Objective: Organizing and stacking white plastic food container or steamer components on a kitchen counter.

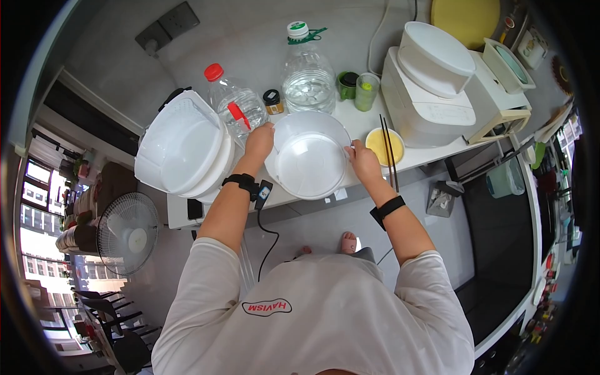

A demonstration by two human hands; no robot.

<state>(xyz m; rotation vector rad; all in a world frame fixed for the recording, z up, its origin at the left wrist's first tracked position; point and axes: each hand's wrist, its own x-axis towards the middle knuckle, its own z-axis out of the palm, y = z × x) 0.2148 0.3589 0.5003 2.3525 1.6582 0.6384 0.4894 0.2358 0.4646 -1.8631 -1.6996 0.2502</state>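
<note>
A round white tub [311,164] stands tilted towards me at the front of the white table, and I see into its inside. My left hand [260,140] grips its left rim. On the opposite rim my right hand [363,157] has its fingers closed. Just right of that hand is a small bowl [401,140] of yellow liquid, with a pair of dark chopsticks [388,150] lying across it. Both wrists wear black straps. Beside my left forearm, a stack of white plastic basins [180,145] leans. The tub's underside is hidden.
Behind the tub stand a large water bottle [307,79], a red-capped bottle [234,101], a small jar [273,101] and green cups [348,85]. A white appliance [426,103] occupies the right. A phone [195,209] lies at the left table edge; a fan [127,233] stands beyond.
</note>
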